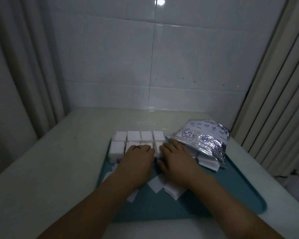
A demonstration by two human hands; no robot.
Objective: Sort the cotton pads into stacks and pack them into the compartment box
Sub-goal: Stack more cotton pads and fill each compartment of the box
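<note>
There is one box point(139, 141) with eight compartments, four in the far row and four in the near row. Six pad stacks point(120, 136) show fully; the two middle ones in the near row are partly hidden under the hands. One tray point(240, 195) lies on one surface point(50, 169). One foil bag point(204, 140) holds pads. Loose pads point(173, 191) lie on the tray; their number I cannot tell. Two hands show, the left hand point(136, 157) and the right hand point(177, 156).
</note>
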